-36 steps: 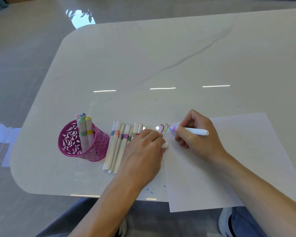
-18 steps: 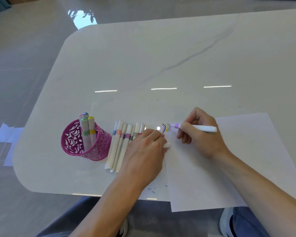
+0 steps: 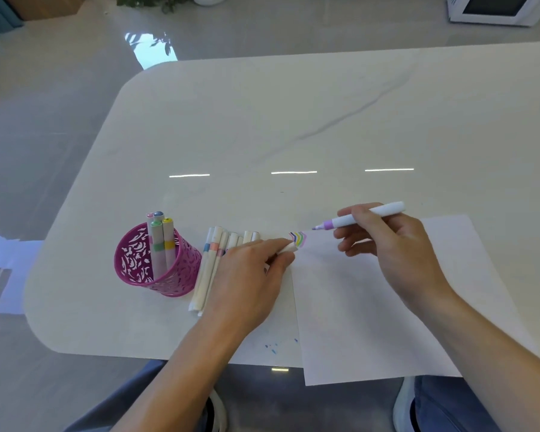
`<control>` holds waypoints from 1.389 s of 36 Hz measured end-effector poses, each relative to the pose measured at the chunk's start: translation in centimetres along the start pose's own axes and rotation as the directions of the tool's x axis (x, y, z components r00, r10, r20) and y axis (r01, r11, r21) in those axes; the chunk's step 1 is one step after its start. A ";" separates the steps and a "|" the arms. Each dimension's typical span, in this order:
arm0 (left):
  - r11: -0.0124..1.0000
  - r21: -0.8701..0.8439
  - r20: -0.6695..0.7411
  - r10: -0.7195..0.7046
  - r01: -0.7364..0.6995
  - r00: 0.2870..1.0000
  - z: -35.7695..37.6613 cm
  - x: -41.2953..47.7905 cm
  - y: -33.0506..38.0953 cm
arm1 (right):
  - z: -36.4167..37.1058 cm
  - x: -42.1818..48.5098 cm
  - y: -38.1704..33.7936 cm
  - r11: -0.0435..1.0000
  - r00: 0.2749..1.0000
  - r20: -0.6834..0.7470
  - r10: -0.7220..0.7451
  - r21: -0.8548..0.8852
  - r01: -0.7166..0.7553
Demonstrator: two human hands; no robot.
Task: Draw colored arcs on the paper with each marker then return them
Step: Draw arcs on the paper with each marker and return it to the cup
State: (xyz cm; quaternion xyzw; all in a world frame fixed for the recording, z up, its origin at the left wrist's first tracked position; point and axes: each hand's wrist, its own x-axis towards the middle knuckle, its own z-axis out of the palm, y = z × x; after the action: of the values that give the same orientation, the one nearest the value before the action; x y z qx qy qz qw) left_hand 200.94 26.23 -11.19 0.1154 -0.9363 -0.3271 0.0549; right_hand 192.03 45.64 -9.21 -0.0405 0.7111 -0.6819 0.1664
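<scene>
A white sheet of paper (image 3: 371, 307) lies at the table's near right, with several small colored arcs (image 3: 297, 238) at its top left corner. My right hand (image 3: 390, 244) grips an uncapped purple marker (image 3: 360, 217), its tip lifted just right of the arcs. My left hand (image 3: 250, 272) rests beside the paper's left edge and pinches a white marker cap (image 3: 288, 248). Several white markers (image 3: 212, 263) lie in a row on the table, partly under my left hand. A pink perforated cup (image 3: 156, 263) holds several more markers.
The white marble table (image 3: 293, 120) stretches far beyond the paper. Small blue ink specks (image 3: 273, 347) mark the near edge. A white appliance (image 3: 499, 7) sits on the floor at the far right. My knees and shoes show under the table edge.
My right hand has lifted the purple marker off the paper and moved it up and to the right. My left hand stays put, with the cap now showing more between its fingers.
</scene>
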 end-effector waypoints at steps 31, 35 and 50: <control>0.919 -0.302 0.326 -0.151 0.254 0.933 0.1 -0.4 1.0 | 0.2 -1.9 -0.1 0.972 0.994 0.087 -0.066 -0.221 0.084; 0.920 -0.312 0.338 -0.126 0.237 0.933 0.2 -0.4 0.9 | 0.2 -1.8 0.1 0.971 0.991 0.137 -0.016 -0.233 0.048; 0.874 -0.458 0.242 -0.055 0.164 0.969 0.7 -1.0 1.1 | 0.4 -1.4 0.3 0.996 0.980 0.178 0.086 -0.016 -0.084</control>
State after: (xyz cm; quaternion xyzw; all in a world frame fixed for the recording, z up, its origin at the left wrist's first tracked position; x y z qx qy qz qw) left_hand 201.60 27.79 -11.09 0.1147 -0.8197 -0.5597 -0.0419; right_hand 193.51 45.71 -9.30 -0.0717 0.6973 -0.6649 0.2581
